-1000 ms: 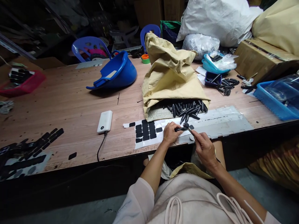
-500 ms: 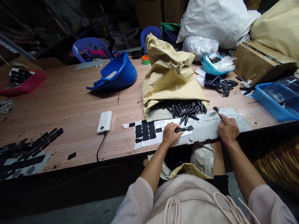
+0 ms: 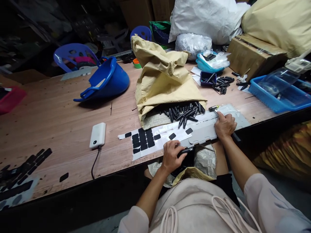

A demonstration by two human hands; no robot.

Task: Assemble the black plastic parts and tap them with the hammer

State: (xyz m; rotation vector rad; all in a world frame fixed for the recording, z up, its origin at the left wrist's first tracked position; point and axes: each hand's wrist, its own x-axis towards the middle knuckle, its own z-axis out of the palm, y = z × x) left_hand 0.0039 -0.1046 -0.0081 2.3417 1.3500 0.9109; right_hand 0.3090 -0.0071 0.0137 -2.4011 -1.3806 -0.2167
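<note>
I see the left hand (image 3: 171,156) clamped on a black part (image 3: 186,150) just below the grey sheet (image 3: 206,129). Right hand (image 3: 224,124) rests on that sheet, fingertips pinching a small tool (image 3: 213,108).

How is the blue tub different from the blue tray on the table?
The blue tub is round and deep, while the blue tray is flat, shallow and rectangular. The tub lies tipped on its side with nothing visible inside; the tray sits level and holds a clear plastic piece. The tub is at the far left of the tan sack, the tray at the table's right edge. Both are blue plastic.
</note>
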